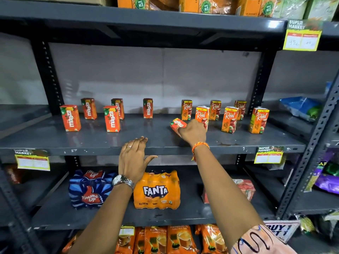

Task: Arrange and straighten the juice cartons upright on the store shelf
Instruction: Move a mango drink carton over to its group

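On the dark grey shelf (91, 142) stand several orange Maaza cartons on the left, such as the front-left carton (70, 118) and one at the back middle (147, 108). Several Real juice cartons stand upright on the right, such as the far-right one (258, 120). One Maaza carton (177, 125) is tilted over near the middle, and my right hand (192, 132) grips its lower end. My left hand (133, 158) rests flat on the shelf's front edge, fingers apart, holding nothing.
Below are a Thums Up pack (89, 189), a Fanta pack (156, 189) and a reddish pack (244, 187). Yellow price tags (268, 154) hang from the shelf edges. Slotted uprights (256, 83) bound the bay. Packets fill the neighbouring rack on the right (300, 107).
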Tool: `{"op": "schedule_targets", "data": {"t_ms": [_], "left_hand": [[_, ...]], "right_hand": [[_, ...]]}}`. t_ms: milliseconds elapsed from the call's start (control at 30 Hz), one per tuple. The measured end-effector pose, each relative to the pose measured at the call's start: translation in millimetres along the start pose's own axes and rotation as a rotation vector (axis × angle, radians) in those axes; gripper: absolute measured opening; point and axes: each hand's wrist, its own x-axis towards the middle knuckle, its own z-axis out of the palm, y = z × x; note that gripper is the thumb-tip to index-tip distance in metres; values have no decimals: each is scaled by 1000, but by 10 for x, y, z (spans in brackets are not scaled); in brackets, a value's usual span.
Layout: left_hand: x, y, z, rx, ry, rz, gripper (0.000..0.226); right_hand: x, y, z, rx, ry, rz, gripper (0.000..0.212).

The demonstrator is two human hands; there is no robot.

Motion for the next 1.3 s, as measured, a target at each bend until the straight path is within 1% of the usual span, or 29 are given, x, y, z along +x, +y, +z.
{"op": "schedule_targets", "data": {"t_ms": [67, 167, 267, 333, 367, 433, 467, 567, 700, 833, 900, 967, 1033, 1133, 1200, 1300], "left_hand": [[1, -4, -11, 5, -9, 2, 77], [6, -7, -17, -3, -10, 7, 76], [2, -8, -21, -14, -11, 9, 75], [4, -7, -18, -9, -9, 9, 74], [7, -7, -13, -8, -8, 10, 74], [13, -9, 1, -4, 2, 11, 75], [19, -12, 12, -3, 7, 12, 76], [16, -17, 32, 6, 12, 9, 81], [12, -20, 31, 10, 7, 2, 79], [8, -8, -1, 18, -8, 6, 79], [16, -12, -23, 7, -11, 10, 78], [17, -51, -48, -8, -12, 35, 76], [6, -143, -80, -38, 3, 58, 74], [-75, -414, -124, -65, 57, 15, 75], [-133, -601, -139, -46, 50, 0, 75], [-165, -711, -145, -27, 38, 28, 68]], "right_hand": [[-14, -45, -4, 22, -8, 13, 35], [51, -4, 5, 159, 20, 104, 31], [88, 63, 11, 458, 55, 220, 12], [72, 74, -27, 690, 27, 273, 7], [46, 64, -68, 805, 11, 278, 10], [-73, -1, -199, 993, -12, 240, 26], [-153, -45, -269, 1064, -13, 192, 30], [-456, -156, -444, 1214, 9, 23, 34], [-788, -173, -501, 1268, 89, -122, 34], [-886, -131, -436, 1253, 118, -153, 37], [-799, -142, -393, 1204, 83, -115, 40], [-672, -166, -340, 1091, 0, -73, 38], [-529, -185, -303, 970, -60, -69, 30], [-299, -215, -184, 680, -75, -90, 23], [-143, -239, 5, 517, -134, -88, 25], [14, -329, 354, 357, -228, -100, 29]]}}
